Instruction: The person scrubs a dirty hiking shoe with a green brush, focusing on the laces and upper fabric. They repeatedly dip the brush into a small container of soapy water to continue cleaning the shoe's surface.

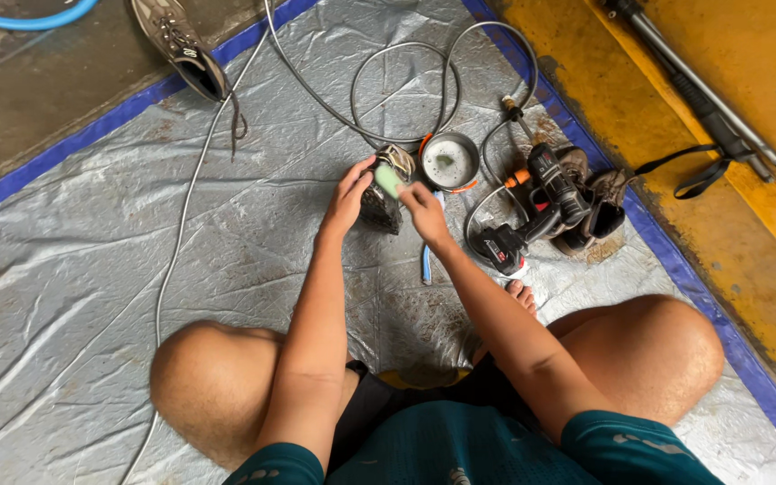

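Head view, the only one we have: we sit cross-legged on a grey tarp (92, 269) with a blue border, both arms reaching forward. Our left hand (348, 196) grips a dark, dirty shoe (381, 202) from its left side, fingers curled around it, holding it just off or on the tarp — we cannot tell which. Our right hand (422, 208) is closed in a pinch on a small light-green sponge (388, 180), which is pressed against the upper side of the shoe. Shoe sits at centre frame, between the two hands, just left of a small round bowl (449, 161) with an orange rim and a pale liquid or paste inside; bowl and shoe are close, contact not clear. A blue-handled tool (426, 260) lies on the tarp under our right wrist, mostly hidden. Right of the bowl: a black-and-red handheld power sprayer (536, 211) with an orange fitting, lying on the tarp, its thin hose (406, 81) looped above the bowl. Just beside the sprayer, another muddy shoe (599, 202) near the tarp's right border. A second grey cable (181, 224) runs down the left half of the tarp. Top left, a grey sneaker (177, 45) straddles the tarp edge, laces trailing. A blue hose (29, 16) crosses the top-left corner on bare floor. Right side: yellow painted surface (747, 224) with a dark tripod-like pole (702, 90) and black strap lying on it.
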